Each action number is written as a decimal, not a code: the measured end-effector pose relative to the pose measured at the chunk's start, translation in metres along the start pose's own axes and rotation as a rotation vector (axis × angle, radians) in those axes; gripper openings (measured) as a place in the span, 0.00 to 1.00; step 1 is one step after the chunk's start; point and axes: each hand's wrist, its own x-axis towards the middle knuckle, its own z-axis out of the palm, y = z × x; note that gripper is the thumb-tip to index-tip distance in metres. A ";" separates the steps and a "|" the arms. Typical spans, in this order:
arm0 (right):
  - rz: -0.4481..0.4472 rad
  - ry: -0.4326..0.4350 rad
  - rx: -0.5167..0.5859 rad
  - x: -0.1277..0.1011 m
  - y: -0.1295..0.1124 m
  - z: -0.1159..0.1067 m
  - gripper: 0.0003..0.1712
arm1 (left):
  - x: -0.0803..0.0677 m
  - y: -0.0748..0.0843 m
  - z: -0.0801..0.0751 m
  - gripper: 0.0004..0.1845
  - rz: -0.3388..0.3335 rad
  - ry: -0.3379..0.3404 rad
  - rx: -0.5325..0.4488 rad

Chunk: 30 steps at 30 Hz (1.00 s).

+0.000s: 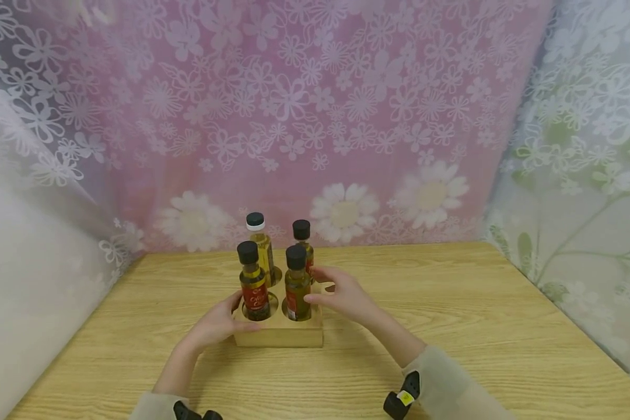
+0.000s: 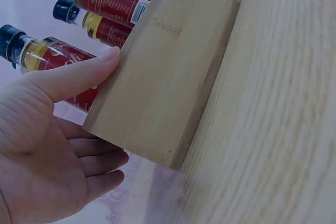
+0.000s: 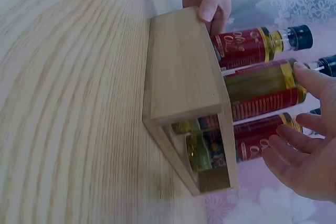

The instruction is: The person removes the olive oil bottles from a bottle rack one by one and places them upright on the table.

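Observation:
A wooden block holder [image 1: 278, 333] stands mid-table with several small oil bottles upright in its holes. The two front ones are the front-left bottle [image 1: 254, 290] and the front-right bottle [image 1: 297, 287]. My left hand [image 1: 226, 319] is at the block's front-left corner. Its thumb [image 2: 79, 74] lies straight on the top edge of the block [image 2: 168, 77], and the fingers hang relaxed beside the wall. My right hand [image 1: 332, 291] is spread at the block's right side. One fingertip [image 3: 301, 67] touches a bottle's neck, and the other fingers stay loose beside the bottles [image 3: 257, 90].
The light wood table [image 1: 451, 303] spreads wide on both sides of the block. Floral curtains [image 1: 315, 116] close the back and both sides. The block's open underside [image 3: 210, 153] shows the bottle bases in the right wrist view.

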 end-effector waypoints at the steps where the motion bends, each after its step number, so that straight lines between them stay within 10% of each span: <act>1: 0.001 0.002 0.000 0.001 -0.002 0.002 0.36 | -0.001 0.000 -0.001 0.57 0.001 -0.004 0.004; 30: 0.078 0.152 0.112 0.012 -0.009 0.027 0.31 | -0.002 -0.002 -0.003 0.53 0.042 -0.010 0.002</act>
